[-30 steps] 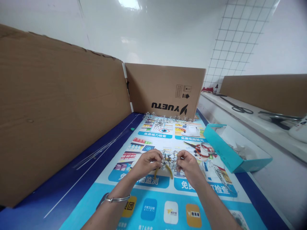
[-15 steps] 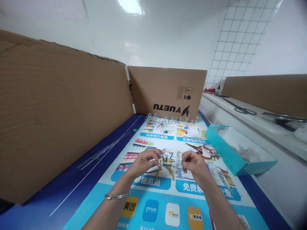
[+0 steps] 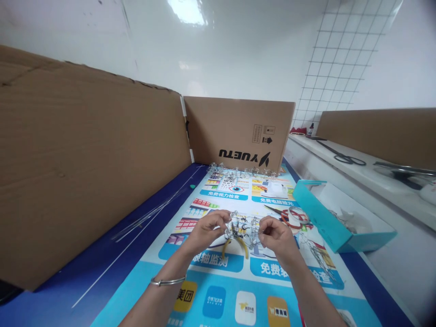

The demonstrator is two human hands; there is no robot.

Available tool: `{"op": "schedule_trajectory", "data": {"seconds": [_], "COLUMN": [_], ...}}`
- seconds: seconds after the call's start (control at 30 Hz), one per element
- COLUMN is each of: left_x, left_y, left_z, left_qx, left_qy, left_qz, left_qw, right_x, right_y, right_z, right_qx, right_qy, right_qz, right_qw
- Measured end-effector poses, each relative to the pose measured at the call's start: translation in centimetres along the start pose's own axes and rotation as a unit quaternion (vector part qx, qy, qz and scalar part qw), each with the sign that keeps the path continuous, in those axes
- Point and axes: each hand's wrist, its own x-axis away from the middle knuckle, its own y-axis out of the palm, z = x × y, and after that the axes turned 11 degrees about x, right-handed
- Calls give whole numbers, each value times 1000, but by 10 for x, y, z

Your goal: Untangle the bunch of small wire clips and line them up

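Observation:
A bent piece of thin silvery wirework (image 3: 253, 231) spans the space between my two hands, above the printed mat. My left hand (image 3: 211, 228) pinches its left end between thumb and fingers. At the right end, my right hand (image 3: 275, 234) has its thumb and fingertips closed on the wire. Pliers with yellow handles (image 3: 245, 249) lie behind and just below the wirework, their dark jaws partly hidden by it. The fine wire loops are too small to tell apart.
Red-handled scissors (image 3: 289, 218) and a tape roll lie right of centre, beside a turquoise box (image 3: 347, 234) holding clear material. Straight wires (image 3: 150, 215) lie at left. More wirework (image 3: 238, 172) lines the cardboard (image 3: 204, 131) at the back. Loose wires (image 3: 316, 254) rest at right.
The right fingers have shifted slightly on the wire, and the wirework between the hands has turned a little. The camera view has moved slightly.

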Motion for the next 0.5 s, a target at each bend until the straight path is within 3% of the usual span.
{"op": "schedule_trajectory", "data": {"seconds": [0.5], "left_x": [-1], "left_y": [5], "left_z": [8], "left_qx": [-16], "left_qy": [18], "left_qz": [11], "left_qw": [1000], "right_x": [-2], "right_y": [-1], "right_z": [6], "right_qx": [-26], "right_qy": [14], "right_qz": [9], "right_qw": [1000]}}
